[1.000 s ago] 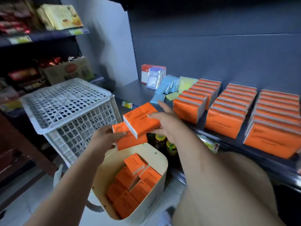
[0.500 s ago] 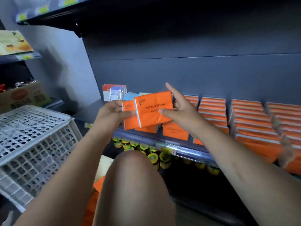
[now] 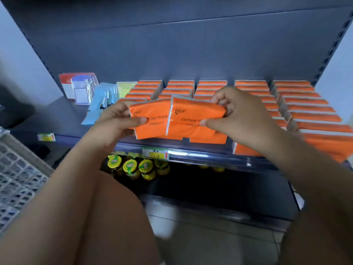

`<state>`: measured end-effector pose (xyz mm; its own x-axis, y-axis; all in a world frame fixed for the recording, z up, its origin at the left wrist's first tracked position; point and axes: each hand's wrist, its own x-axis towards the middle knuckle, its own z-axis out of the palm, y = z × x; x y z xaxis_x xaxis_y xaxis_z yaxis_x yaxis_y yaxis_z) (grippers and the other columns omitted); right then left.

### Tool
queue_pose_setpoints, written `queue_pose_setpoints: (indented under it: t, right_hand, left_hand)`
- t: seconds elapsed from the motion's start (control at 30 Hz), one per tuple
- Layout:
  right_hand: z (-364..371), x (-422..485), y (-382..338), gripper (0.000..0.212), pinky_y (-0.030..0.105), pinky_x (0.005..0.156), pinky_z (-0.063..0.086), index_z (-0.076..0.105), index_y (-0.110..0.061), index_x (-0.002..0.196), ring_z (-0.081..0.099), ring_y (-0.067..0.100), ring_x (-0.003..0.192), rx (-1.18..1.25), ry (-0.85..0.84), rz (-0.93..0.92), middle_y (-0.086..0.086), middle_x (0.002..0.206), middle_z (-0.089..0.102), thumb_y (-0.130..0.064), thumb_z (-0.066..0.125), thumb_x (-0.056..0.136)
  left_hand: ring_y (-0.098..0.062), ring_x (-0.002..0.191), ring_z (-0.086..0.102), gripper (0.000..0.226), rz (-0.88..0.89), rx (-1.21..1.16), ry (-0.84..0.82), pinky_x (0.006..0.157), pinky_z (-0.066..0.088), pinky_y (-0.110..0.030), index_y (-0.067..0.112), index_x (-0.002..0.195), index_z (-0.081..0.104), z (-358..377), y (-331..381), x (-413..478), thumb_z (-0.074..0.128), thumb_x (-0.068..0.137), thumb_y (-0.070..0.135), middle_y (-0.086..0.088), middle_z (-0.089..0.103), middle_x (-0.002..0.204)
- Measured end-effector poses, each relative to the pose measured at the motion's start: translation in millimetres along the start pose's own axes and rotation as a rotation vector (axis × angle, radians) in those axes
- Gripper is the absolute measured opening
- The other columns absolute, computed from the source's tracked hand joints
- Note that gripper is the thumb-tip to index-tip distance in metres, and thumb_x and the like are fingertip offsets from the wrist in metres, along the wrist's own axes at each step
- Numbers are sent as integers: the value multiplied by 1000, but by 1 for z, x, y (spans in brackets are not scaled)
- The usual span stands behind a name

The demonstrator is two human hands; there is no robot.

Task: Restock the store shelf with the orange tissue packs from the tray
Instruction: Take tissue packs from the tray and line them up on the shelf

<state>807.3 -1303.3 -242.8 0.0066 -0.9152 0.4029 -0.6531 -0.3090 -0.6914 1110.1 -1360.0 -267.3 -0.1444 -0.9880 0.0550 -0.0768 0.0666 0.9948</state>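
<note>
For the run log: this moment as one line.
left hand: grips left orange pack | right hand: grips right orange pack | place: at shelf front

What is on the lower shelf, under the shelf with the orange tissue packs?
Jars with yellow-green lids stand at its front left. Further back the lower shelf is too dark to tell, and the left forearm covers what is left of them.

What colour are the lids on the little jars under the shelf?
The jar lids are yellow with green, clearest in the head view.
</note>
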Motion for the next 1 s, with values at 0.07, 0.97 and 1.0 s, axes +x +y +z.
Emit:
queue_pose_setpoints:
  t: [0.07, 0.97, 1.0]
  right_hand:
    - [-3, -1, 5, 42, 21, 70, 46, 64, -29, 97, 59, -5, 75, -73, -21, -30, -19, 84, 63, -36, 91, 65]
    - [15, 0, 25, 46, 45, 88, 50, 64, -11, 105, 56, 32, 104, -817, -126, -33, 10, 107, 61, -36, 81, 70]
    - [16, 0, 24, 47, 45, 88, 49, 63, -11, 106, 55, 32, 106, -833, -129, -29, 10, 108, 60, -36, 80, 70]
  left_hand:
    - [-31, 103, 70, 43, 9, 17, 36, 91, 60, -49, 1, 123, 63, -7, -6, 8, 72, 81, -3, -12, 73, 111]
    - [-12, 87, 75, 35, -3, 106, 6, 67, 59, -24, 10, 111, 65, 6, -12, 19, 71, 83, -10, 6, 77, 93]
    - [-13, 88, 75, 36, -4, 108, 5, 68, 59, -25, 7, 114, 65, 5, -12, 19, 72, 83, -10, 5, 77, 94]
